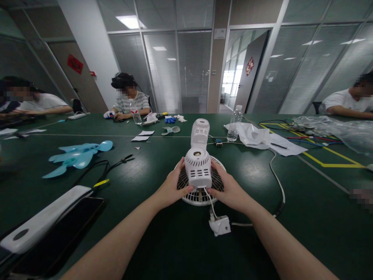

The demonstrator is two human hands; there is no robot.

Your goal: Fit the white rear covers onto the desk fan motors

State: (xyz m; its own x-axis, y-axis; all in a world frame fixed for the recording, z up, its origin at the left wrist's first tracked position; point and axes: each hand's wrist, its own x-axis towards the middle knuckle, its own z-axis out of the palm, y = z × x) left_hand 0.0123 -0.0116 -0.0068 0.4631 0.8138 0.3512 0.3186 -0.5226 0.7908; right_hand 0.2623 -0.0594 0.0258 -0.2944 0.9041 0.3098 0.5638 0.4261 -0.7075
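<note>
My left hand point(172, 186) and my right hand point(230, 187) hold a white fan motor housing point(199, 171) from both sides. Each thumb lies at its near lower edge, with the fingers along its flanks. Beneath the housing is a round white fan grille point(196, 201), flat on the table. Just behind stands another white vented piece point(200, 134); whether it joins the housing is unclear. A thin white wire runs from the near end of the housing to a small white part point(220, 226) close to my right wrist.
Blue fan blades point(78, 153), a white elongated device point(46, 217) and a dark phone point(62, 237) lie left on the green table point(163, 241). A water bottle point(233, 126), white plastic bag point(253, 134), paper and cables are at the right. Several people sit around.
</note>
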